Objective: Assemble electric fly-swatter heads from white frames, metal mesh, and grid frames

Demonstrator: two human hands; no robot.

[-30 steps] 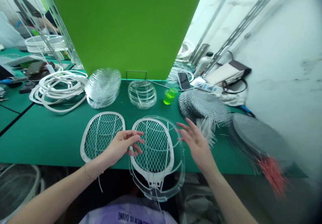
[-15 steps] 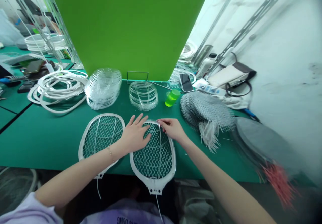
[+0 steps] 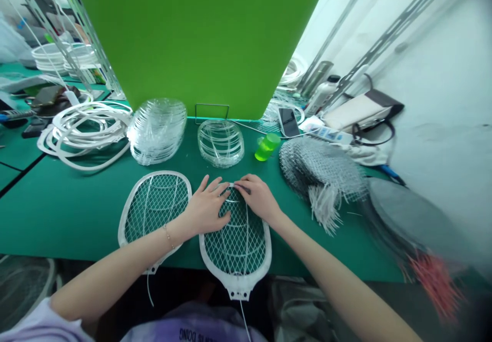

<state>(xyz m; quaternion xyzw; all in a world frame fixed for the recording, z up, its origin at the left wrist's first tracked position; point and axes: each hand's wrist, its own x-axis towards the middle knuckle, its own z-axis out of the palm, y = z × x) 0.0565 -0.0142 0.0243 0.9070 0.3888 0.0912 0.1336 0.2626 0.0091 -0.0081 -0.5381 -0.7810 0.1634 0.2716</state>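
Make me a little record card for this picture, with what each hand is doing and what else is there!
Left hand: resting on the wire mesh of a white fly-swatter racket
Right hand: touching the top end of the same racket
Beside them: a second white fly-swatter racket, to the left
Farther away: a stack of clear plastic frames, white plastic rings, a small green cup, a heap of wire mesh
Surface: green table mat
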